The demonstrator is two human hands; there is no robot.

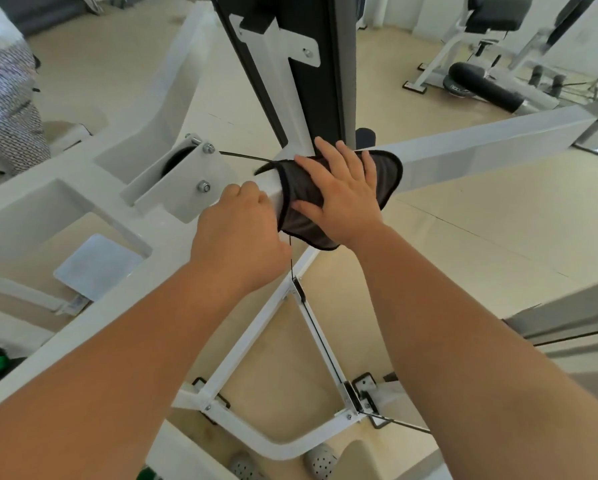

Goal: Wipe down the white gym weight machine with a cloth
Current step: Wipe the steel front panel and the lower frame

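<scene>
1. Right hand lies flat and spread on the dark cloth, fingers straight, pressing it onto the beam of the white weight machine.
2. Left hand is curled over the same beam just beside the cloth's left hem. It seems to grip the beam as a brace, and whether it also catches the hem is hidden.
3. The cloth drapes over the beam's top face and down its near edge, close to where the beam meets the black upright.
4. To do this stroke well, I would keep the palm flat and slide along the beam's length, so the cloth stays wrapped over both the top and the near edge.
5. A thin cable runs from the pulley bracket to the cloth's far corner, and the cloth could snag there, so the wipe should pass beside it.
6. The painted metal looks smooth and glossy, so the cloth should glide easily.
7. Around the machine is a pale beige floor, with another white machine with black pads well apart at the back.
8. Someone in patterned clothing stands at the left, and grey clogs show below.
</scene>
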